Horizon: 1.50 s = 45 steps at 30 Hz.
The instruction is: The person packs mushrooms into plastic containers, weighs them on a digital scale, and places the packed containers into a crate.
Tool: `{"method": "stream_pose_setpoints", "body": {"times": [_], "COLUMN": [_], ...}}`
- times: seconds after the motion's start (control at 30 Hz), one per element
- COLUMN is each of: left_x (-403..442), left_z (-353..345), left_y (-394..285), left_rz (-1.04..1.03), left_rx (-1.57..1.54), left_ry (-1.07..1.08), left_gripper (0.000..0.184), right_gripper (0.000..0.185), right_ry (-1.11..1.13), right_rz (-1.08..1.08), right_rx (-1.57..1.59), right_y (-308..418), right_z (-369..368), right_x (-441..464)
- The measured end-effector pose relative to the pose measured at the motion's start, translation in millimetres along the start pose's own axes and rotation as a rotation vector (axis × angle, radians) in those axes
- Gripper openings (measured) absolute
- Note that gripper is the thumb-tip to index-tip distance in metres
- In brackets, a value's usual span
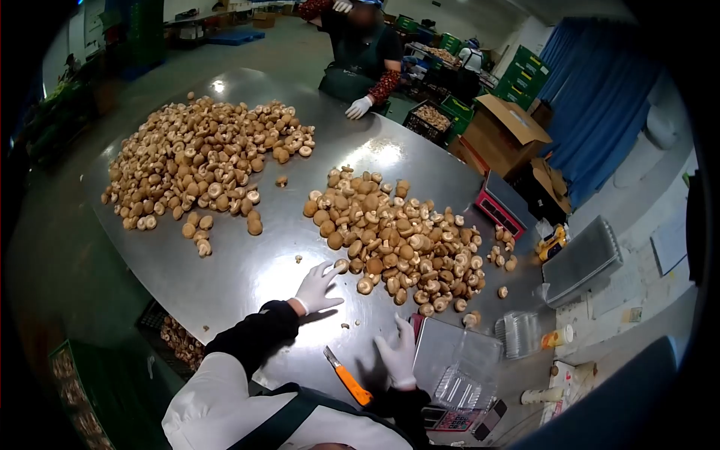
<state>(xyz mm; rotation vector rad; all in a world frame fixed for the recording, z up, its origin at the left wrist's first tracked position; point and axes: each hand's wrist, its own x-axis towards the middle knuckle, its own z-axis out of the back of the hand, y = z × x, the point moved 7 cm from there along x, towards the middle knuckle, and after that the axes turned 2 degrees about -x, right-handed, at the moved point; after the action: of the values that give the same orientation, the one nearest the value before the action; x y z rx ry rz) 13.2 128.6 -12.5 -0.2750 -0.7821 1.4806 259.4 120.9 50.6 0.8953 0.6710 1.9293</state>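
My left hand, in a white glove, reaches over the metal table with thumb and fingers apart. Its fingertips are at a single mushroom on the near left edge of a mushroom pile; whether they touch it I cannot tell. My right hand, also gloved in white, is held with fingers spread and nothing in it, just left of a scale. An open clear plastic clamshell box rests on that scale. Between my hands and my body lies an orange utility knife, blade out.
A larger mushroom heap covers the table's far left. Across the table stands a person with a gloved hand at the edge. A red scale, stacked clear lids, a yellow tool and cups line the right side.
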Motion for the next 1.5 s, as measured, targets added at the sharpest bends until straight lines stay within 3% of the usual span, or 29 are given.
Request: {"method": "stream_pose_setpoints", "body": {"times": [0.2, 0.27, 0.33, 0.37, 0.47, 0.53, 0.6, 0.63, 0.8, 0.93, 1.0, 1.03, 1.17, 1.2, 1.27, 1.33, 1.4, 1.5], "left_x": [77.8, 96.7, 108.1, 110.3, 114.7, 108.2, 89.2, 84.1, 89.4, 104.9, 98.6, 90.8, 56.3, 49.4, 39.4, 36.7, 33.8, 37.9], "left_z": [-30.4, -39.9, -41.8, -56.3, -59.0, -55.7, -62.9, -57.1, -43.2, -53.8, -59.3, -60.7, -57.1, -58.5, -68.5, -57.9, -48.5, -18.8], "left_y": [25.4, 29.8, 26.3, 29.2, 30.1, 27.0, 22.4, 19.6, 16.8, 14.9, 19.8, 20.0, 22.4, 21.9, 30.2, 21.1, 5.4, -43.7], "left_rz": [-0.013, -0.024, 0.028, -0.042, -0.096, -0.180, -0.321, -0.287, -0.298, -0.242, -0.225, -0.194, -0.206, -0.214, 0.120, 0.085, 0.125, 0.057], "left_rx": [0.121, 0.129, 0.157, 0.237, 0.047, -0.104, -0.158, -0.142, -0.075, -0.080, -0.280, -0.430, -0.567, -0.559, -1.071, -1.034, -1.131, -1.062], "left_ry": [0.163, 0.207, 0.252, 0.222, 0.156, 0.229, 0.273, 0.286, 0.264, 0.413, 0.441, 0.472, 0.474, 0.491, 0.568, 0.556, 0.594, 0.610], "left_gripper": [0.108, 0.114, 0.117, 0.120, 0.117, 0.097, 0.086, 0.080, 0.093, 0.088, 0.081, 0.075, 0.074, 0.074, 0.072, 0.073, 0.073, 0.075], "right_gripper": [0.098, 0.113, 0.119, 0.122, 0.115, 0.096, 0.090, 0.092, 0.106, 0.098, 0.092, 0.087, 0.087, 0.084, 0.082, 0.078, 0.078, 0.076], "right_ry": [-0.135, -0.106, -0.013, 0.035, 0.010, -0.028, 0.028, 0.002, 0.081, 0.130, 0.110, 0.069, 0.204, 0.163, 0.141, 0.276, 0.186, 0.033], "right_rz": [-0.262, -0.279, -0.300, -0.325, -0.284, -0.175, -0.080, -0.027, -0.014, -0.061, 0.030, 0.054, -0.115, -0.061, -0.072, -0.315, -0.145, -0.088], "right_rx": [-0.322, -0.228, -0.404, -0.410, -0.424, -0.253, -0.255, -0.195, -0.309, -0.375, -0.367, -0.296, 0.009, 0.060, 0.300, 0.742, 0.633, 0.549], "right_y": [-89.2, -109.5, -103.8, -101.4, -94.4, -82.6, -65.4, -65.4, -67.7, -68.6, -61.3, -59.4, -57.7, -47.8, -61.2, -50.3, -39.0, -0.6], "right_z": [-50.0, -56.5, -66.8, -74.3, -82.1, -88.7, -104.3, -110.9, -112.7, -106.8, -103.9, -105.2, -117.9, -113.3, -122.8, -126.2, -114.7, -61.7], "right_x": [73.3, 91.4, 110.4, 117.6, 125.1, 116.2, 98.5, 89.2, 93.4, 118.8, 114.5, 109.7, 83.5, 82.9, 76.6, 70.3, 67.9, 55.3]}}
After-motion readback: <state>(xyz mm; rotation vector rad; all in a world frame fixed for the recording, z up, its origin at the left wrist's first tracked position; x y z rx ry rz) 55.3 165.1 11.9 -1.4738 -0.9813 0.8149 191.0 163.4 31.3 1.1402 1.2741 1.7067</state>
